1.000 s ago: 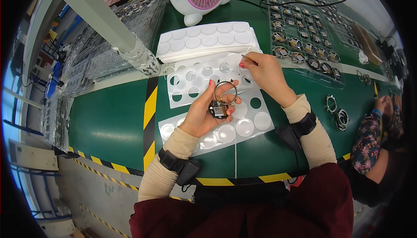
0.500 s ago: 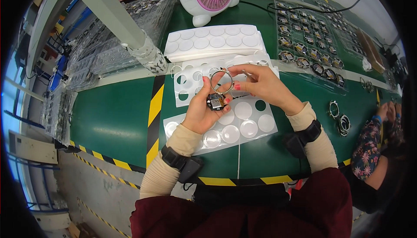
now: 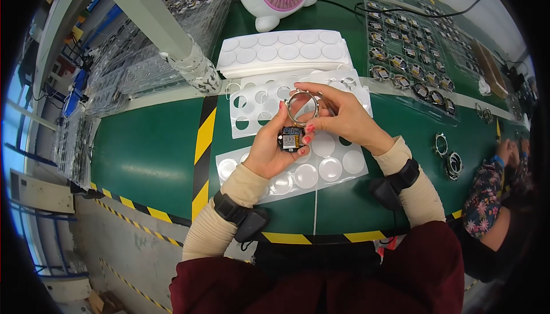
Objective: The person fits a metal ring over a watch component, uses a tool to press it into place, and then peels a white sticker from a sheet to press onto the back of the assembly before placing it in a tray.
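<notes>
Head cam, ring (image 3: 289,112) over sheets (image 3: 252,113), post (image 3: 143,13) pt-blocking L trays (image 3: 117,91)

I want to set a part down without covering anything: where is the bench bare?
Widest: the green bench left of the striped tape, right of the clear trays. Smaller: between the right hand and the loose metal rings. Crowded: around the left hand, where white sheets lie.

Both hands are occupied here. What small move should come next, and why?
Probably ease the metal ring toward the black electronic module with the right hand, holding the left hand steady. The right thumb and index finger already grip the ring, which sits beyond the module rather than around it, while the left hand supports the module.
</notes>
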